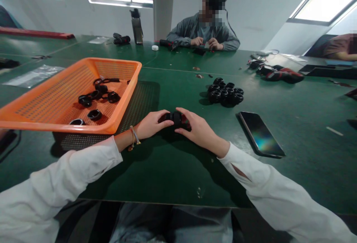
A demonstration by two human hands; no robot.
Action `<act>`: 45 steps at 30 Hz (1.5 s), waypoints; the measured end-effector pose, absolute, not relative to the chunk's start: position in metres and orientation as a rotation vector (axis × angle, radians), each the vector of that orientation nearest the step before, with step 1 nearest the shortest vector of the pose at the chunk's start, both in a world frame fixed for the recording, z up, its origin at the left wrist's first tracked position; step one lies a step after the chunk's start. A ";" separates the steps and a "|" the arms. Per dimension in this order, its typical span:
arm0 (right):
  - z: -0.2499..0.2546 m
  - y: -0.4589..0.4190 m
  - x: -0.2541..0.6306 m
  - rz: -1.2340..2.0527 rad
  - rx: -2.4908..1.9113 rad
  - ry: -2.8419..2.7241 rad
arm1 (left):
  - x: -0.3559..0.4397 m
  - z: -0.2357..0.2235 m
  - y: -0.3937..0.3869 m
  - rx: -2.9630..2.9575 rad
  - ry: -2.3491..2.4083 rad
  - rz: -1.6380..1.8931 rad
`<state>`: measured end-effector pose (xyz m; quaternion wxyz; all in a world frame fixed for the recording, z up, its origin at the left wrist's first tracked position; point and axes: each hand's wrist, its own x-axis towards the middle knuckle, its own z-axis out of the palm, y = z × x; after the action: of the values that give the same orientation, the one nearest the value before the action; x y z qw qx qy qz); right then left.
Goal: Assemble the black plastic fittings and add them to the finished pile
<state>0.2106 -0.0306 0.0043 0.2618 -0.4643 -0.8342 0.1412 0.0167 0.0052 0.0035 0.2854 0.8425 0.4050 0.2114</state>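
Just above the green table (178, 176), a small black round part (176, 119) sits between my two hands. My left hand (153, 124) pinches its left end between thumb and fingers. From the other side my right hand (195, 127) wraps round the right end, where a bit of dark red shows. The fingers hide much of the part, so its exact kind cannot be made out. Beyond my right hand stands a cluster of black ring-shaped parts (225, 93). An orange plastic basket (111, 127) at the left holds several loose black rings (95, 115).
A phone (260, 133) lies to the right of my right hand. Across the table a person (205, 31) works beside a power drill (171, 44). A dark bottle (136, 27) stands at the back. Red and black items (281, 73) lie at the far right, a plastic bag (33, 75) far left.
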 end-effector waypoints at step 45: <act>0.007 -0.032 0.216 0.247 -1.149 -2.436 | 0.019 0.005 0.001 2.138 0.986 0.496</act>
<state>0.2158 -0.0323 0.0075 0.2168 -0.4149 -0.8791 0.0893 0.0193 0.0008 0.0054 0.3596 0.8291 0.3824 0.1925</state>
